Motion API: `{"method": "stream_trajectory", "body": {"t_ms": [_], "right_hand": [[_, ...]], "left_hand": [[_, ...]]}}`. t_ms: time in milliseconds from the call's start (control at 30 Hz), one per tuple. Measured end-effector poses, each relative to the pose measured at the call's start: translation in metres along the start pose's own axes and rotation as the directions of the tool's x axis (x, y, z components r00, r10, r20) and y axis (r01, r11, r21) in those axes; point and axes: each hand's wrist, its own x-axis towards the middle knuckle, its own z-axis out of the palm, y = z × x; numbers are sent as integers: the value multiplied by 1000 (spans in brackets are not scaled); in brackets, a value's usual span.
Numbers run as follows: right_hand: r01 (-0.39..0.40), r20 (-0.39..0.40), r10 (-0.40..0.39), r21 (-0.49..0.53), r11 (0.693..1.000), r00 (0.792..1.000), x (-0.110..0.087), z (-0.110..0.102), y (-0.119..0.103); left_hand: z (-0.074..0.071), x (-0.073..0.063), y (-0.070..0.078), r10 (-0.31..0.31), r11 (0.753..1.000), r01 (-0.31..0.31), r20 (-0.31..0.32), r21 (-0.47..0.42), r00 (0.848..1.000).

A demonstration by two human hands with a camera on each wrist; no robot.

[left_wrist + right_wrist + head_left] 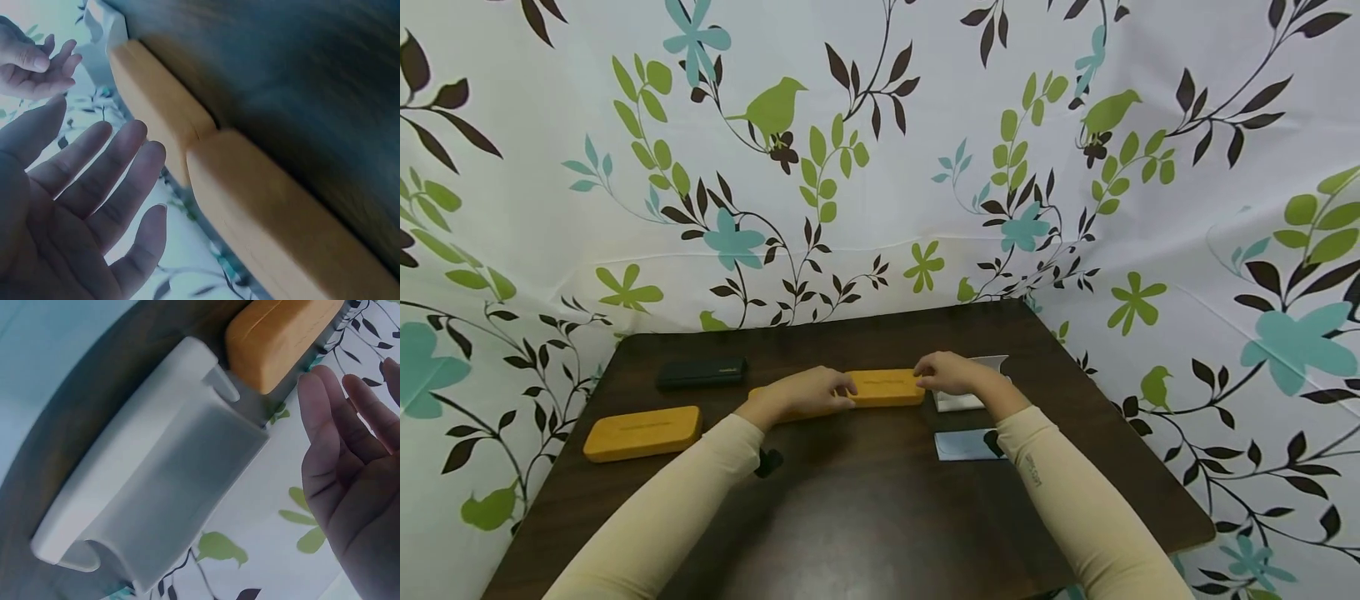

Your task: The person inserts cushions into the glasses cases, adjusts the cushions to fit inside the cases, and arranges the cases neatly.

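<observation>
Two yellow glasses cases lie end to end on the dark table. My left hand (808, 392) hovers over the left one (269, 212), its fingers loosely spread and holding nothing. The right one (883, 388) lies between my hands. Above its right end is my right hand (951, 373), fingers slightly bent with nothing in them. Beside that hand a white glasses case (137, 456) stands with its flap up. In the head view my right hand and forearm hide part of it. A light blue cloth (966, 445) lies flat in front of the white case, partly behind the right sleeve.
Another yellow glasses case (643, 433) lies at the table's left side. Behind it is a black case (702, 372) with small lettering. A patterned curtain (880, 167) hangs behind and beside the dark brown table (850, 525).
</observation>
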Motion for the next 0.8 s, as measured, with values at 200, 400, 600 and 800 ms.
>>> {"method": "stream_trajectory", "body": {"t_ms": [200,400,600,800], "right_hand": [[-40,36,38,36,999,999,-16,-1,15],[-61,60,59,39,997,996,-29,0,29],[-137,68,135,23,990,988,-45,3,42],[-175,54,176,-6,984,983,-61,10,58]], "left_hand": [[13,21,12,90,996,-91,22,21,996],[26,43,29,95,994,-97,38,56,995],[40,59,51,26,996,-23,-32,91,999],[61,78,63,-53,989,67,-109,128,993]]}}
